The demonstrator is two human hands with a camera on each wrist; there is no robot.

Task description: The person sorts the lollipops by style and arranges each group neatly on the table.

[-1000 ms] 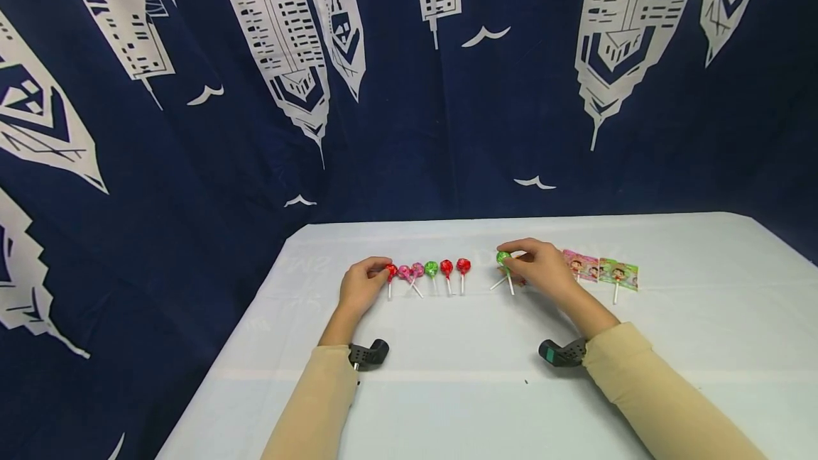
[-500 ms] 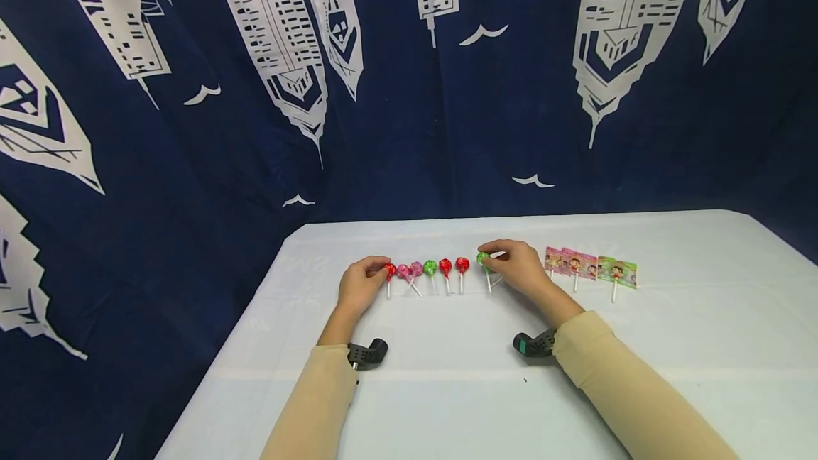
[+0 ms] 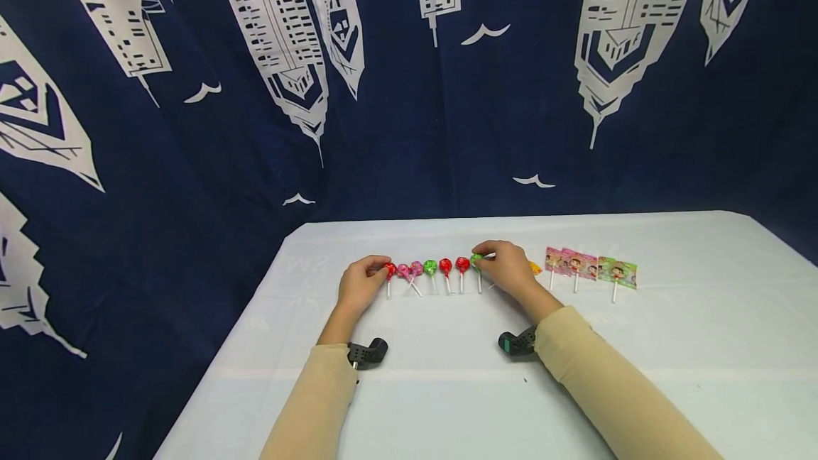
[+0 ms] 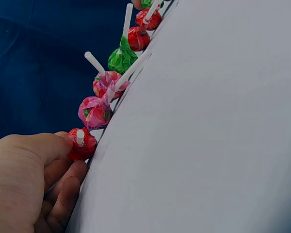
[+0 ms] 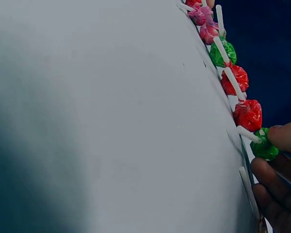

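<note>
My left hand (image 3: 359,289) is at the left end of a row of wrapped lollipops. Its thumb and fingers pinch the red lollipop (image 4: 85,147) there. Along the row come two pink lollipops (image 4: 94,112) with crossing sticks, a green lollipop (image 3: 430,267) and two red lollipops (image 3: 463,263). At the right end, my right hand (image 3: 511,272) pinches another green lollipop (image 5: 265,148), close beside the last red one. That green head is partly hidden behind the fingers in the head view.
Right of my right hand lie an orange-yellow wrapper (image 3: 535,268), partly covered by the hand, and flat lollipops in pink packets (image 3: 578,263) and a green packet (image 3: 617,272). White cloth covers the table (image 3: 441,403). A navy printed curtain (image 3: 396,162) hangs behind.
My right hand has moved left with the green lollipop, up to the row's right end. The pink packets and the orange-yellow wrapper have come into sight behind it. My left hand stays in place.
</note>
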